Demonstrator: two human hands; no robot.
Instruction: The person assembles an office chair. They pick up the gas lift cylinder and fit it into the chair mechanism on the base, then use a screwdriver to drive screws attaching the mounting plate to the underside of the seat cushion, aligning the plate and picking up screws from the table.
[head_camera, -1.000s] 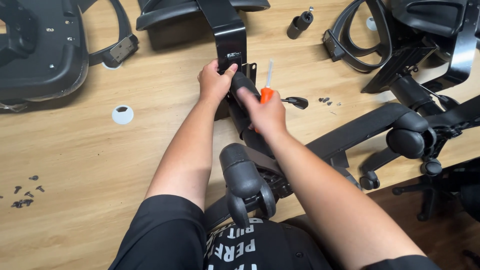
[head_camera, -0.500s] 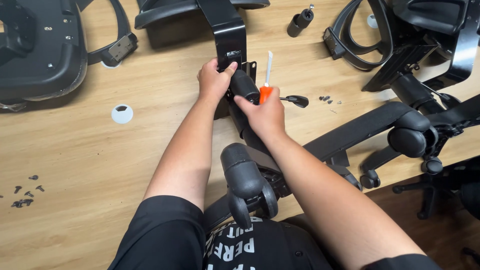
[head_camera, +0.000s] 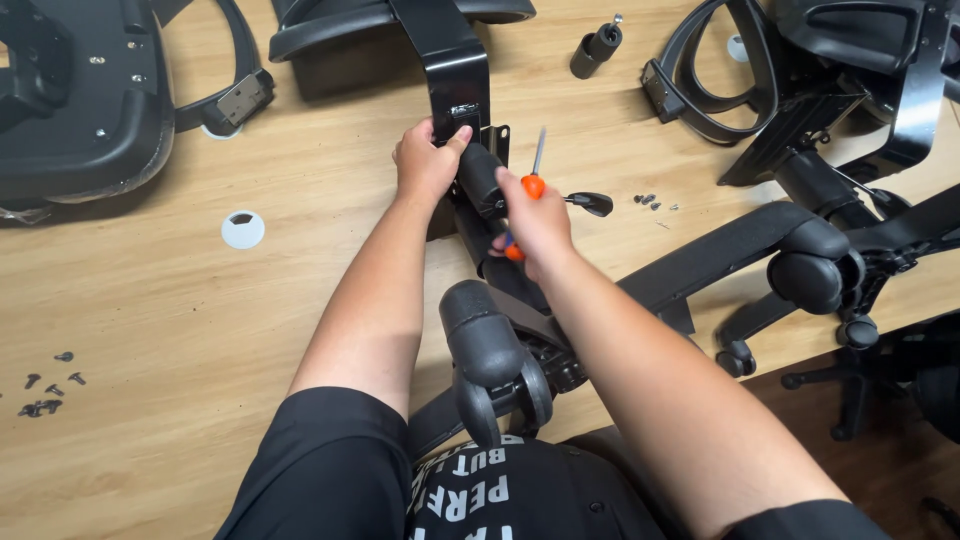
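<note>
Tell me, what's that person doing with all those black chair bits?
A person leans over a wooden table covered in black office chair parts. Their left hand grips a black bracket, and their right hand holds an orange-handled screwdriver beside it. A caster base sits right under their arms. Small screws lie at the left, and a seat shell rests at the far left.

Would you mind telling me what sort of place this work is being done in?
Probably a furniture assembly or repair workbench: office-chair parts lie across a wooden table, with loose screws, while the right hand holds an orange-handled screwdriver at a chair mechanism.
</note>
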